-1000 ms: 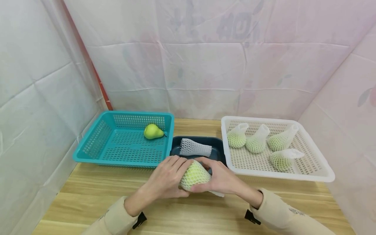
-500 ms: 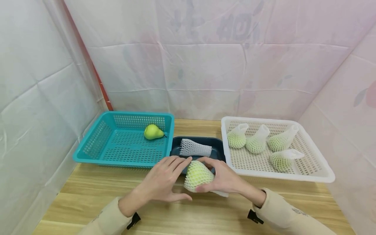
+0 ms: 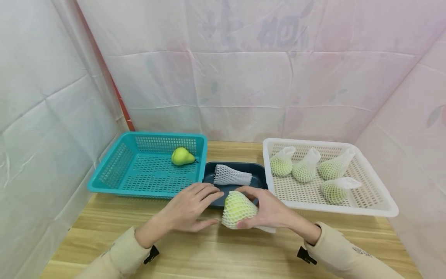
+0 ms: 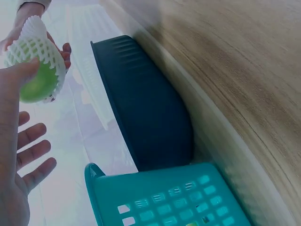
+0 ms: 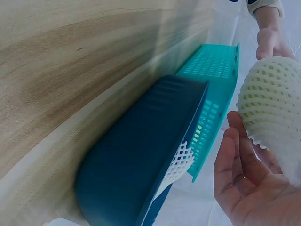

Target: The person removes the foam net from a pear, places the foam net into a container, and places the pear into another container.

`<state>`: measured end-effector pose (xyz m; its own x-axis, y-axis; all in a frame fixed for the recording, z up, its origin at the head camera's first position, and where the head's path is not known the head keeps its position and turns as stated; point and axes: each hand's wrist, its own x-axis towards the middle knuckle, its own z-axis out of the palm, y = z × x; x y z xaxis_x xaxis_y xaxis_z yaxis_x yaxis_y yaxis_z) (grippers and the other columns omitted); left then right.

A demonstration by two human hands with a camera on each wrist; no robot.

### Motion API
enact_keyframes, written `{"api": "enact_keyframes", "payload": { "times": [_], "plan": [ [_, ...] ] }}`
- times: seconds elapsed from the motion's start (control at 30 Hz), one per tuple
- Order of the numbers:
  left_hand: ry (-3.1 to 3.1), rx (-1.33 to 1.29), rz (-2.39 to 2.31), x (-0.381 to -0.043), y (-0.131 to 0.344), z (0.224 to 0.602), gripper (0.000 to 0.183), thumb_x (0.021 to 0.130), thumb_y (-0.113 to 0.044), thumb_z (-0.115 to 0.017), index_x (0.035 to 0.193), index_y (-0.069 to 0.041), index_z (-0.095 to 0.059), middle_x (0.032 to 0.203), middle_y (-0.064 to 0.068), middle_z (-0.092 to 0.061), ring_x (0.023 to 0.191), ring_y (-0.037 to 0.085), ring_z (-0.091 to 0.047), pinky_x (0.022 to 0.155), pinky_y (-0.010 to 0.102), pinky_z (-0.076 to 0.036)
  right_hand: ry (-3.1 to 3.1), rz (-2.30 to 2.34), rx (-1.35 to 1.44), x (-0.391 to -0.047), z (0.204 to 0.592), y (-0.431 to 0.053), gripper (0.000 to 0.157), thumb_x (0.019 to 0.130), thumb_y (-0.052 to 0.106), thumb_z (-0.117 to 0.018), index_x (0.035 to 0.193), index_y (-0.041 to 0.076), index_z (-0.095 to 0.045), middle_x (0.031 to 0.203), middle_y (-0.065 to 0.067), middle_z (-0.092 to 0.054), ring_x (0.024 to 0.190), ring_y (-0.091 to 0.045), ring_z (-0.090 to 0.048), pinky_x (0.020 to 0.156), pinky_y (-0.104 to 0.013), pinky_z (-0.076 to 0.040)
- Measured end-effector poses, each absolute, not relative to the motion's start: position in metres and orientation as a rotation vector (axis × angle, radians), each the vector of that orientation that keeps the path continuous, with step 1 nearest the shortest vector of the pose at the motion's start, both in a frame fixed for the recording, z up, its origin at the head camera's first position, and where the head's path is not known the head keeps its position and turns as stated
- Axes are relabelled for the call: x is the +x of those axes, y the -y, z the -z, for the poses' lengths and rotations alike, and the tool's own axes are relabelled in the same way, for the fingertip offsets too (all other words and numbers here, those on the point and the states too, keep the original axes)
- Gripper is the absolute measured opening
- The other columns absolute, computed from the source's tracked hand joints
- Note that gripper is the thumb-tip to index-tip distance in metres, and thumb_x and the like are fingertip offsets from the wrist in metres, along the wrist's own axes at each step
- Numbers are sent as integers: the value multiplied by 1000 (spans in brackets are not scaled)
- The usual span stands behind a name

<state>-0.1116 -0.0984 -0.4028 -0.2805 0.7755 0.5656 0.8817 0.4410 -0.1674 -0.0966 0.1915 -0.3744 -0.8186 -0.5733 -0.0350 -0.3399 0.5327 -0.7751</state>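
My right hand point(image 3: 270, 209) grips a green pear point(image 3: 238, 209) covered by a white foam net sleeve point(image 5: 273, 101), thumb on the near side and fingers on the far side. In the left wrist view the pear's bare green end point(image 4: 40, 84) shows at the sleeve's mouth. To the left of the pear is my left hand point(image 3: 184, 209), its fingers spread and apart from the fruit in the head view. Just beyond both hands, a dark blue tray point(image 3: 258, 170) bears a loose foam net sleeve point(image 3: 231, 175).
A teal basket point(image 3: 146, 192) at the back left holds one bare pear point(image 3: 182, 156). The white basket point(image 3: 369, 209) at the back right has several pears in foam nets point(image 3: 304, 170). Fabric walls point(image 3: 240, 85) enclose the wooden table point(image 3: 195, 255).
My left hand has let go of the netted pear and drawn back to the left. Still in my right hand, the pear has shifted slightly rightward.
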Motion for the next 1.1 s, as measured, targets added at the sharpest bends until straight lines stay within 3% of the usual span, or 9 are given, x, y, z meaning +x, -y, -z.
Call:
{"api": "enact_keyframes", "payload": {
  "times": [0.23,0.5,1.1],
  "plan": [
    [2101,-1407,206,-114,93,402,75,84,-63,-79,134,-8,-66,125,4,-72,118,23,-66,104,37,-58,-2466,1173,-787,-98,374,-191,75,75,41,-92,140,19,-62,112,4,-71,90,-12,-65,73,-28,-58],
    [2110,-1428,177,-114,91,398,68,85,-55,-78,134,-9,-65,125,3,-70,117,21,-65,103,35,-57,-2450,1175,-798,-99,373,-191,75,76,40,-91,141,18,-61,112,4,-71,90,-12,-66,73,-27,-58],
    [2105,-1345,133,-108,77,395,82,73,-70,-81,127,-9,-70,116,1,-72,110,20,-65,98,33,-57,-2457,1146,-779,-100,375,-185,76,77,42,-91,142,17,-61,112,3,-72,87,-8,-65,72,-25,-57]
  ]
}}
